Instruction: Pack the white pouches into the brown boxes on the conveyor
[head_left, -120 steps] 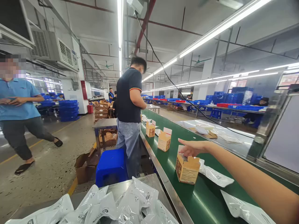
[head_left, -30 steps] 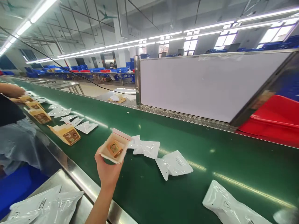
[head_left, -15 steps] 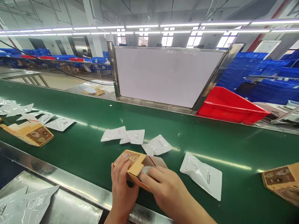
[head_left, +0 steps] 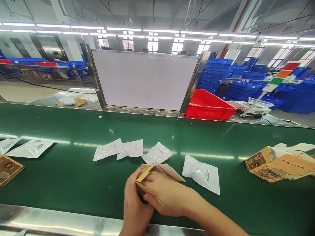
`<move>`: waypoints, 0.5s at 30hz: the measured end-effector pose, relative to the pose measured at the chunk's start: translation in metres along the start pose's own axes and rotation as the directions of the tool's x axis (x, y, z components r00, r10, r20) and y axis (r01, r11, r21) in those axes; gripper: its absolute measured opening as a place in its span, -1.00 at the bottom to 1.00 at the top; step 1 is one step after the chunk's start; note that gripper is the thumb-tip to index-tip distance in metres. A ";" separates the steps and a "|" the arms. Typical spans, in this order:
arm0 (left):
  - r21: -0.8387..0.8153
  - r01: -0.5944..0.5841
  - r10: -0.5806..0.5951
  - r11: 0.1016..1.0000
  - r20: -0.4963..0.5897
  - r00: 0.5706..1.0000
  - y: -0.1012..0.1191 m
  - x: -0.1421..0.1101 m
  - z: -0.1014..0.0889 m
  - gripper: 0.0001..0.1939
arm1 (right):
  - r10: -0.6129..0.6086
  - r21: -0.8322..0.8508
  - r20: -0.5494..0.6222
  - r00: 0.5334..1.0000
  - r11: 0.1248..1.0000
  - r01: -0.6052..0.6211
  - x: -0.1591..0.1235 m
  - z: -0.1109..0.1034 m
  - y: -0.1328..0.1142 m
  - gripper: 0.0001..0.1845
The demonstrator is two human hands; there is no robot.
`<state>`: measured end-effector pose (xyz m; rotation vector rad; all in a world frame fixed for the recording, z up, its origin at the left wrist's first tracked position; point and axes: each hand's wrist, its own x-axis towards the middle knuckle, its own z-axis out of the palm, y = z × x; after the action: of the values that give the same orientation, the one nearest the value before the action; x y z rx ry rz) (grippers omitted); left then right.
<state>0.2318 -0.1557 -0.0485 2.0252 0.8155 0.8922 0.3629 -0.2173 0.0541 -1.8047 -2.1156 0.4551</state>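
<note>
My left hand (head_left: 136, 209) and right hand (head_left: 167, 193) clamp a kraft carton (head_left: 159, 169) together, seemingly folding it; its flap seems to need tucking next.

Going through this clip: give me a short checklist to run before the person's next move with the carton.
1. Kraft carton held in both hands: ok, the left hand and right hand are both on it.
2. Flap closed: not ok, it stands open beyond the right hand.
3. White foil pouches within reach: ok, four lie on the conveyor belt just beyond the hands.
4. Pouch inside the kraft carton: cannot tell, the hands hide the opening.
</note>
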 end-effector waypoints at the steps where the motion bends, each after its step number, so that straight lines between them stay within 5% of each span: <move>1: 0.014 -0.049 0.047 0.999 0.099 0.994 0.003 0.007 -0.001 -0.21 | 0.031 -0.070 -0.080 0.996 0.997 -0.037 -0.014 -0.010 0.001 -0.79; 3: 0.085 -0.136 0.114 0.987 0.219 0.969 0.006 0.029 0.000 -0.22 | 0.070 -0.238 -0.202 0.977 0.964 -0.119 -0.052 -0.036 0.009 -0.76; 5: 0.250 -0.152 0.103 0.956 0.200 0.974 0.007 0.059 0.008 -0.33 | 0.068 -0.384 -0.293 0.954 0.905 -0.182 -0.096 -0.064 0.027 -0.76; 8: 0.477 -0.142 0.023 0.867 0.246 0.969 0.007 0.107 0.041 -0.22 | 0.034 -0.507 -0.449 0.893 0.814 -0.285 -0.168 -0.092 0.074 -0.72; 12: 0.569 -0.079 -0.176 0.818 0.379 0.908 0.005 0.134 0.088 -0.15 | 0.264 -0.402 -0.633 0.728 0.692 -0.600 -0.258 -0.090 0.152 -0.40; 15: 0.598 -0.086 -0.213 0.797 0.411 0.886 0.001 0.129 0.100 -0.19 | 0.367 -0.264 -0.660 0.656 0.703 -0.660 -0.300 -0.074 0.180 -0.46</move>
<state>0.3831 -0.0950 -0.0538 2.5934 0.9626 0.0543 0.5999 -0.4844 0.0301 -2.4579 -1.3052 -0.5265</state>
